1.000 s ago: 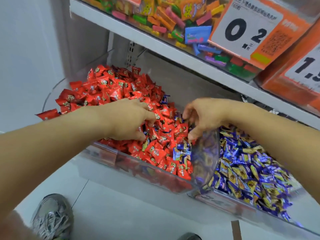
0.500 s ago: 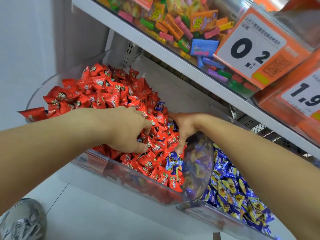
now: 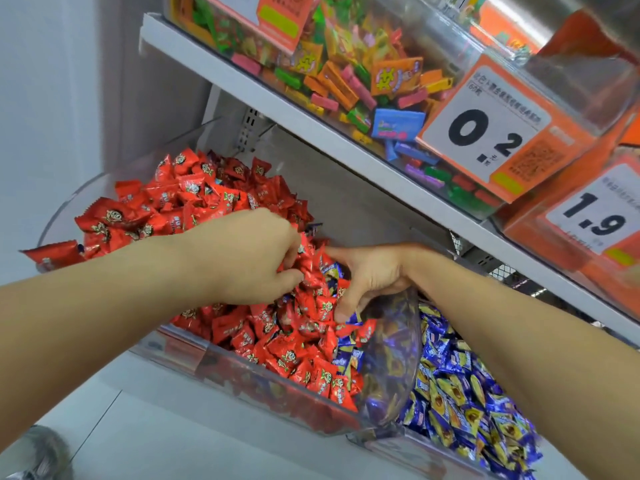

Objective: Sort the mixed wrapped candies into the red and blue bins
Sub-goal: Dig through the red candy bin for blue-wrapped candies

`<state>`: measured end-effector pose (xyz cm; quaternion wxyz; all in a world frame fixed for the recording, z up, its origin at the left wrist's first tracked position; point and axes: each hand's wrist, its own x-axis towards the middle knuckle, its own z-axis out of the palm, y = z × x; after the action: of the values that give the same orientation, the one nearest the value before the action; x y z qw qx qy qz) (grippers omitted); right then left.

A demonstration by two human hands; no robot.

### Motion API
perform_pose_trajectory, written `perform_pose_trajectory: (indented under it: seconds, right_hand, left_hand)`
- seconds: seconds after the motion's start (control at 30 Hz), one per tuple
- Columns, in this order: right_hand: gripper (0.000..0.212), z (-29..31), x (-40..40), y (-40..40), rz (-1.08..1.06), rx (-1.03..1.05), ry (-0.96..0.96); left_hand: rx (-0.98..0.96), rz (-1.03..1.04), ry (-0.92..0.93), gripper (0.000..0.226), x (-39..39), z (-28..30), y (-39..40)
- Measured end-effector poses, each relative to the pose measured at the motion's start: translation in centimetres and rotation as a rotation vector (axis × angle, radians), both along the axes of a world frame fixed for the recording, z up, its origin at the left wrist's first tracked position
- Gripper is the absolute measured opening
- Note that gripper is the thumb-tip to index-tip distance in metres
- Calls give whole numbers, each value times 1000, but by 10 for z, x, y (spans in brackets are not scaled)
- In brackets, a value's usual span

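The clear red bin (image 3: 263, 386) is heaped with red wrapped candies (image 3: 194, 202), and a few stray blue candies (image 3: 346, 362) lie near its right end. My left hand (image 3: 249, 258) reaches into the heap, with fingers and thumb curled round a clump of red candies. My right hand (image 3: 370, 275) lies in the same bin just to the right. Its forefinger points left and its thumb points down, spread round a blue candy (image 3: 329, 271). A clear curved divider (image 3: 391, 358) separates this bin from the blue bin of blue candies (image 3: 457, 393).
A white shelf (image 3: 346, 143) hangs close above the bins. It carries a clear bin of mixed coloured sweets (image 3: 346, 81) and orange price cards (image 3: 485, 133). A grey shoe (image 3: 38, 455) stands on the floor at the lower left.
Both hands stay in the red bin. My left hand's fingers have curled tighter into the red candies. My right hand has spread over the stray blue candies by the divider.
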<state>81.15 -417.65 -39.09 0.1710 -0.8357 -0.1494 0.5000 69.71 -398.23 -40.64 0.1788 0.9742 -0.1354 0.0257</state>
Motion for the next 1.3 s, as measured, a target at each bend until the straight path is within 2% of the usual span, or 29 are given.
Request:
perform_pose_trajectory:
  seconds: [0.1,0.17,0.23,0.33,0.4,0.47,0.57,0.73,0.9,0.97,1.03,1.1,1.17,1.27,1.3]
  right_hand:
    - [79,7,-16,-2,-33,107,-4]
    - [77,11,-30,-1,-65,211,-61]
    - [78,13,-44,1,43,243,-245]
    - [98,14,-65,-2,232,191,-537]
    - [103,12,-77,-12,160,245,-573]
    - [99,9,-88,-22,43,298,-570]
    - [82,7,-99,-26,-92,390,-577]
    - [43,5,-103,-24,-169,444,-670]
    - [29,9,-101,-24,-305,601,-493]
    - [28,12,-101,-24,-316,581,-448]
    - [22,12,-104,-21,-293,550,-441]
    - [18,9,-109,-17,-219,481,-529]
    - [23,2,-110,-14,-183,418,-649]
    - [22,-1,-108,-18,-216,354,-874]
    - [23,1,-107,-21,-204,328,-986]
  left_hand:
    - [-133,67,-241,26,0,3,-4]
    - [-254,59,-285,33,-1,7,-7]
    - [-299,7,-250,42,-3,7,-12]
    - [-241,-88,-107,70,-11,0,-16]
    - [-128,-124,-59,81,-13,-5,-16]
    - [-20,-142,-46,84,-14,-7,-14]
    - [-55,-130,-53,75,-13,-6,-16]
    - [-195,-85,-103,35,-8,-3,-15]
    - [-284,-12,-56,2,-2,3,-5]
    - [-293,14,-42,9,-1,4,-2]
    - [-326,28,-28,4,-2,4,-1]
    - [-366,50,-33,17,-3,4,-4]
    - [-380,78,-99,26,-4,5,-9]
    - [-444,136,-228,8,-6,13,-17]
    - [-460,153,-241,9,-5,14,-18]
